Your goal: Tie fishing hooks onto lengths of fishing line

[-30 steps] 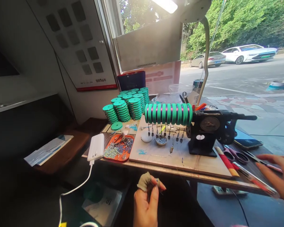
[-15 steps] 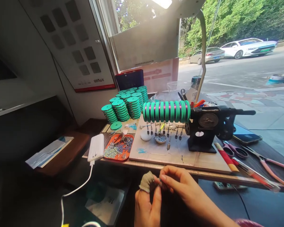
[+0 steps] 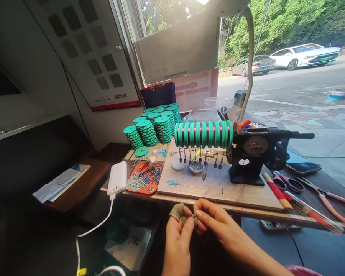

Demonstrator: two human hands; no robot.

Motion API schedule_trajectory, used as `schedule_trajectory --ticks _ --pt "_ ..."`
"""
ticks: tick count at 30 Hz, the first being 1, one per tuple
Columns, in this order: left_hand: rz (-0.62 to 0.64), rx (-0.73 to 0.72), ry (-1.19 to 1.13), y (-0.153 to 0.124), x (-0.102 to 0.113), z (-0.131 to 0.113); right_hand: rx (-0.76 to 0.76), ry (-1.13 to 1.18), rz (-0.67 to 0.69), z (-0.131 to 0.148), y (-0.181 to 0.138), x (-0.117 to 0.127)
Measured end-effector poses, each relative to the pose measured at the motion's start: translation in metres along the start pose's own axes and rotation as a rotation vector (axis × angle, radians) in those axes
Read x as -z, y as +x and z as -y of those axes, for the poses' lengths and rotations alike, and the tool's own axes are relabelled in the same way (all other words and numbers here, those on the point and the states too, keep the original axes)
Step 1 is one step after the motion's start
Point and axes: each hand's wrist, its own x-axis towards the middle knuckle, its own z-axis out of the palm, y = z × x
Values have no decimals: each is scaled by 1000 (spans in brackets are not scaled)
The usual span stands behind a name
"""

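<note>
Just in front of the board's near edge, my left hand and my right hand meet, fingertips nearly touching. A tan cloth cover wraps a finger of my left hand, whose thumb presses against the fingers. My right thumb and index finger pinch together beside it. Something tiny and dark sits between the fingertips, too small to name. Beyond them, a black winder carries a row of green foam spools. Small dark weights hang below the spools over the wooden board.
Stacked green spools stand at the back left. An orange tray of small tube-like parts and a white power bank lie left of the board. At right are scissors, pink-handled pliers and a phone. A lamp arm rises behind.
My left hand has turned slightly, its covered finger tilting lower and closer to the right hand. Both hands stay pinched together. The camera view has shifted a little.
</note>
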Motion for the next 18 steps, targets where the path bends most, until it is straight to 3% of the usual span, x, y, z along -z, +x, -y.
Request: schedule_trajectory --ticks 8,11,15,18 --pt "-92 -188 219 -5 -1 -2 32 -176 -1 5 1 -4" --pt "24 -157 140 -5 2 -4 74 -437 -99 19 -14 4" --pt "246 -61 -59 -3 4 -10 82 -972 -392 54 -53 60" --pt "309 -50 -105 -2 4 -11 -164 -1336 -673 78 -82 119"
